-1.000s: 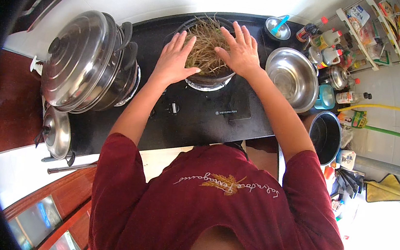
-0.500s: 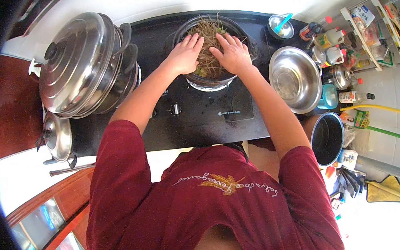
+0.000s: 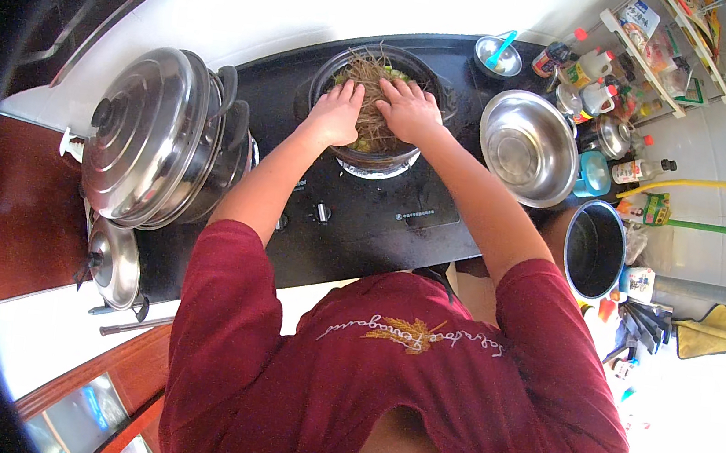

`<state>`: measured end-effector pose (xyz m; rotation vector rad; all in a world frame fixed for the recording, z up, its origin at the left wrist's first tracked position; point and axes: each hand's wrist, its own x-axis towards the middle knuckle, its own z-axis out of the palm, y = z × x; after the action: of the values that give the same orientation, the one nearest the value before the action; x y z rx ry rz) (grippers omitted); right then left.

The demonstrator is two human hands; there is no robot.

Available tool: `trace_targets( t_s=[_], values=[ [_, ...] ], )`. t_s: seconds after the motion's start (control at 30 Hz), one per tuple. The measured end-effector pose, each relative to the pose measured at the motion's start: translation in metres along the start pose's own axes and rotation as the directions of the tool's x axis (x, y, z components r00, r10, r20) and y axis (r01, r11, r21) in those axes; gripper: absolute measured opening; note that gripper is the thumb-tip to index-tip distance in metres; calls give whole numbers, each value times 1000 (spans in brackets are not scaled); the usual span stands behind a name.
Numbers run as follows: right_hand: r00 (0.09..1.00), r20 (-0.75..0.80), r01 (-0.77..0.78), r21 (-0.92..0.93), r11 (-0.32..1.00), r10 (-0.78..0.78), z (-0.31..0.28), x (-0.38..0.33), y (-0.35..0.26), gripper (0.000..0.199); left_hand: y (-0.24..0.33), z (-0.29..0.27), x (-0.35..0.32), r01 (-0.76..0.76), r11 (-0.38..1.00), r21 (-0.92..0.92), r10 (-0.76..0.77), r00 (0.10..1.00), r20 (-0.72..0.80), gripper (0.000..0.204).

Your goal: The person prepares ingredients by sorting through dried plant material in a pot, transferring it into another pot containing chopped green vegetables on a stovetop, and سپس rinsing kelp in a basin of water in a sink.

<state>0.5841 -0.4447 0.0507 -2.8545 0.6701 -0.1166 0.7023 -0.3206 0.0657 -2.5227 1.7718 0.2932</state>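
Dry brown stalks (image 3: 371, 70) heaped in dark pot (image 3: 390, 159), directly under both hands, spilling past fingertips. Left hand (image 3: 336, 114) lies palm down on the left part of the heap, right hand (image 3: 410, 113) on the right part; fingers extended, slightly spread, no pinch visible. Pot sits on black cooktop (image 3: 352, 247); control knob (image 3: 322, 212) nearer the body than the hands. Right of grip: steel basin (image 3: 529, 147); beyond it, small metal bowl (image 3: 506, 63) with blue utensil (image 3: 498, 50). Left of grip: large lidded steel pot (image 3: 145, 128).
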Motion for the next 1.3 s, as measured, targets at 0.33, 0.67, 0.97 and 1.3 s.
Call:
trace_targets(
  t_s=[0.33, 0.67, 0.97, 1.3],
  values=[
    [992, -97, 79, 37, 996, -75, -30, -15, -7, 65, 6, -23, -20, 37, 981, -191, -53, 995, -80, 94],
    [992, -36, 119, 22, 993, -118, -6, -18, -11, 58, 7, -6, -4, -62, 992, -107, 53, 995, -86, 100],
    [997, -33, 70, -20, 997, -71, 6, 4, 0, 57, -7, 3, 38, -22, 980, -199, 38, 996, 78, 108],
    [980, 199, -6, -13, 1000, 8, -6, -1, -13, 72, 2, -1, 31, 17, 988, -156, 3, 991, 133, 110]
  ],
)
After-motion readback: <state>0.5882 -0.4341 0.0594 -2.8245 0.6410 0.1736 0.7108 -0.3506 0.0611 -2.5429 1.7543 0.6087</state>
